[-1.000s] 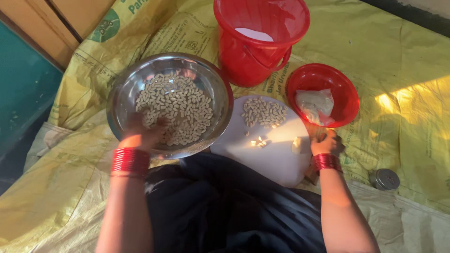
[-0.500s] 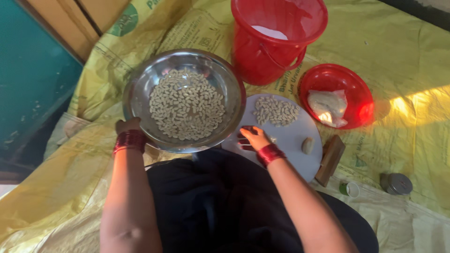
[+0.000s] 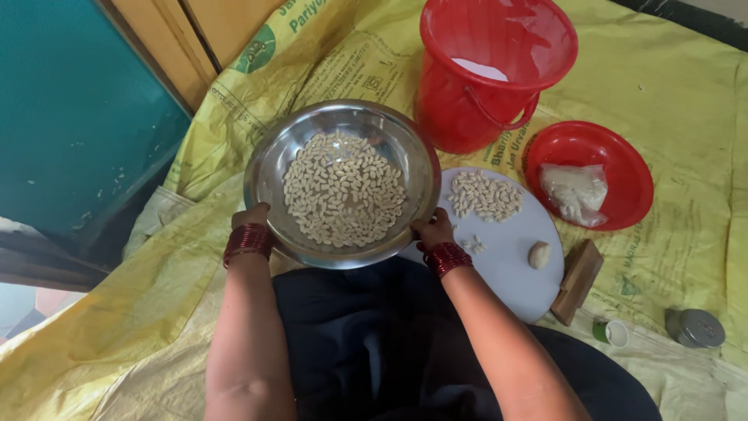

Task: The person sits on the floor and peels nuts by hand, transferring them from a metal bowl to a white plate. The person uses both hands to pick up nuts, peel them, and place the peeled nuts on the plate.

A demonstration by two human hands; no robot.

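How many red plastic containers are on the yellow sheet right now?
2. A tall red bucket stands at the top, behind the steel bowl. A shallow red bowl sits to its right, beside the white round board, holding a clear plastic bag. None looks hidden.

- steel bowl (image 3: 340,140): polished metal, glossy, smooth
- red bucket (image 3: 491,70) and red basin (image 3: 623,156): shiny plastic
- round white board (image 3: 514,257): smooth, matt
- woven sack sheet (image 3: 686,101): yellow plastic weave, slightly rough, wrinkled
- wooden block (image 3: 577,281): matt
- small tin (image 3: 697,327): dull metal
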